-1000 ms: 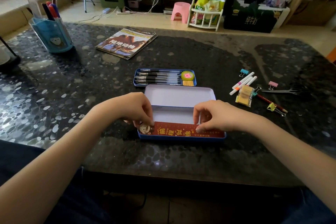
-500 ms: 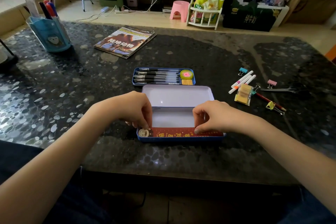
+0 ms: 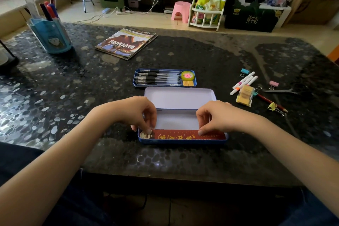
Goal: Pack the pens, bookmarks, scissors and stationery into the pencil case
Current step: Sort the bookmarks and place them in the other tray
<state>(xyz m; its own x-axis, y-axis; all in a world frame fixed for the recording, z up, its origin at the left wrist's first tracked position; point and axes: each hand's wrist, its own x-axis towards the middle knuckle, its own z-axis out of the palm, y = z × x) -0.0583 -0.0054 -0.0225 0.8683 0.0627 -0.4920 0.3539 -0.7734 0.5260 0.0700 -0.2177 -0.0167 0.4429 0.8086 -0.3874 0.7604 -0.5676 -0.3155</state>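
Both hands are at the open pencil case [image 3: 180, 121], low in the middle of the frame on the dark worktop [image 3: 229, 57]. The left hand [image 3: 136, 113] pinches the red bookmark [image 3: 183, 136] at its left end, by the little face pic. The right hand [image 3: 218, 117] has its fingers curled and pinches or presses the right end. The bookmark lies along the near wall of the case, nearly flat.

To do this step well, I think: push both ends down together so it sits flat on the bottom & doesn't bend. Keep it tight to the near wall, so there's room for other stuff.

The inner tray [image 3: 164, 78] w/ black pens [image 3: 157, 78] and a tape roll [image 3: 187, 75] sits just behind the case lid. At the right of the frame wait the white markers [image 3: 243, 82], scissors [image 3: 282, 91], sticky notes [image 3: 245, 95], a red pencil [image 3: 269, 101] and binder clips [image 3: 274, 84]. So lots is left, approx. most of the job.
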